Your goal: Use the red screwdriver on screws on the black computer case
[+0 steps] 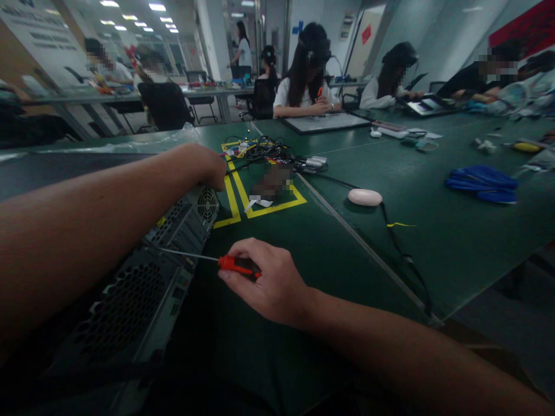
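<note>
A computer case [173,283] lies at the left with its rear panel facing right, showing honeycomb vents, ports and a round fan grille [207,203]. My right hand [269,277] is closed around the red and black handle of a screwdriver [236,264]. The thin shaft points left to the rear panel; its tip is hard to make out there. Across the case reaches my left arm, with my left hand [206,164] bent down at the far corner. The fingers of that hand are mostly hidden, so I cannot tell what they hold.
Beyond the case, tangled cables [269,151] and a dark blurred item [273,182] lie by yellow tape [277,207] on the green table [338,248]. A pink oval object [365,197] and a blue bundle [481,184] are to the right. Several people sit farther back.
</note>
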Action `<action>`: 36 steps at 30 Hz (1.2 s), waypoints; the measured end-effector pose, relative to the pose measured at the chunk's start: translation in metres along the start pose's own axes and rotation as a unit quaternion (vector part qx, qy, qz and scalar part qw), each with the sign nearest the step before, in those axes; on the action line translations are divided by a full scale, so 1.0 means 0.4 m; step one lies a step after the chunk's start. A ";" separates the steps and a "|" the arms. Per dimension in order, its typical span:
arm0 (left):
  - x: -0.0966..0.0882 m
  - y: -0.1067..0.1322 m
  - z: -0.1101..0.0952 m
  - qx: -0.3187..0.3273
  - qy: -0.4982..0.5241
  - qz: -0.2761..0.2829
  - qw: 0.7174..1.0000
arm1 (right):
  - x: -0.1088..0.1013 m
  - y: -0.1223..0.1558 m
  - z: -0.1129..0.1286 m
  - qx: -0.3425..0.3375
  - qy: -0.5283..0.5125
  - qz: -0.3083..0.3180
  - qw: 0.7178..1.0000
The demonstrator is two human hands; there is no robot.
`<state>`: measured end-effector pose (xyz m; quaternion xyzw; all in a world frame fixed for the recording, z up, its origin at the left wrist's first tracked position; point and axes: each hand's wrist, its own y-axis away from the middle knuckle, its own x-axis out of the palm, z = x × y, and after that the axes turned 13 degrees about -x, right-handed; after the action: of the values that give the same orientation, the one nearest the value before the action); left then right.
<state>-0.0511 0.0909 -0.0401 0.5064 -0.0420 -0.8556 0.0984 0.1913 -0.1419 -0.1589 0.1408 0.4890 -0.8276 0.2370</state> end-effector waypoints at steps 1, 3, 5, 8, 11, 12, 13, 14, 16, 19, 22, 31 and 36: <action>-0.001 0.003 0.000 0.001 0.007 -0.002 1.000 | -0.001 0.000 0.002 0.002 0.004 -0.004 1.000; -0.004 0.012 -0.001 0.007 0.017 -0.009 1.000 | -0.004 -0.001 0.005 0.005 0.013 -0.014 1.000; -0.011 0.025 -0.006 0.017 0.015 -0.012 1.000 | -0.007 -0.001 0.008 0.007 0.020 -0.015 1.000; -0.029 0.051 -0.018 0.014 -0.006 -0.005 1.000 | -0.007 -0.002 0.009 0.011 0.020 -0.001 1.000; -0.042 0.071 -0.027 0.001 -0.030 0.004 1.000 | -0.001 -0.002 0.005 0.009 0.005 -0.005 1.000; -0.043 0.073 -0.028 0.000 -0.031 0.004 1.000 | 0.001 -0.002 0.003 0.007 -0.003 -0.012 1.000; -0.043 0.073 -0.029 0.001 -0.027 0.003 1.000 | 0.004 -0.002 0.001 0.004 -0.012 -0.020 1.000; -0.041 0.072 -0.028 0.002 -0.020 0.001 1.000 | 0.005 -0.002 0.000 0.001 -0.018 -0.027 0.999; -0.035 0.067 -0.025 0.002 -0.009 -0.005 1.000 | 0.007 -0.003 -0.002 -0.002 -0.020 -0.032 0.999; -0.027 0.059 -0.020 0.006 -0.004 -0.008 1.000 | 0.003 -0.005 0.001 0.003 -0.011 -0.025 1.000; -0.022 0.050 -0.017 0.008 0.001 -0.001 1.000 | -0.002 -0.007 0.004 0.015 -0.010 -0.015 1.000; -0.036 0.059 -0.025 -0.008 0.011 0.013 1.000 | 0.003 -0.004 0.001 0.026 -0.018 -0.010 0.999; -0.028 0.050 -0.020 -0.011 0.035 0.007 0.999 | 0.003 -0.006 0.001 0.026 -0.020 -0.013 0.999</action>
<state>-0.0364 0.0739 -0.0307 0.5343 -0.0329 -0.8372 0.1117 0.1889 -0.1414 -0.1576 0.1239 0.4640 -0.8459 0.2318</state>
